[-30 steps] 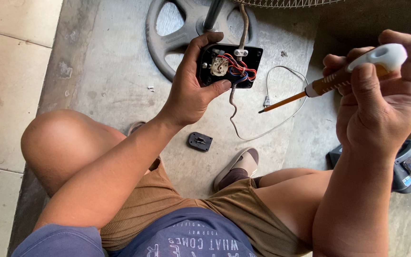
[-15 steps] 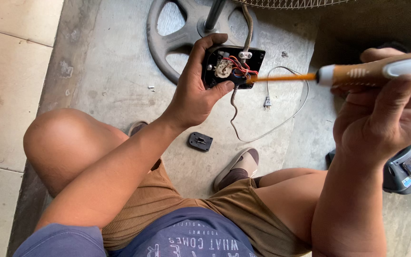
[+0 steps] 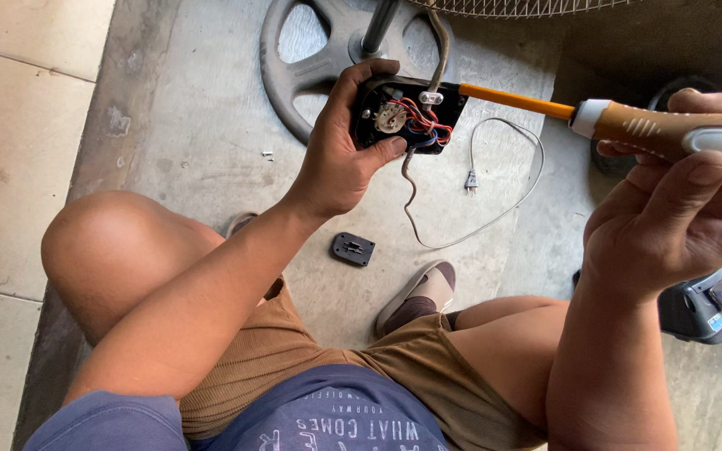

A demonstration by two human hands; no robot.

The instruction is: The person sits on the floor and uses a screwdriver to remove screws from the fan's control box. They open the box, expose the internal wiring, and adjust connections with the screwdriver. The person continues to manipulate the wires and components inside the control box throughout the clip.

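Near the top middle of the frame, the left hand (image 3: 340,159) has its fingers clamped around a black switch box (image 3: 407,113), open side up, showing red and blue wires. From the right, the right hand (image 3: 678,205) grips a screwdriver (image 3: 628,124), its orange shaft touching the box's upper right corner. Below on the concrete floor (image 3: 202,125) lie a small black cover (image 3: 353,249) and a looped white cord (image 3: 495,192).

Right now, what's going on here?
A person sits on a concrete floor. The left hand holds an opened black switch box with red and blue wires showing. The right hand grips a screwdriver, its orange shaft touching the box's right edge. A small black cover and a power cord lie on the floor, near a round fan base.
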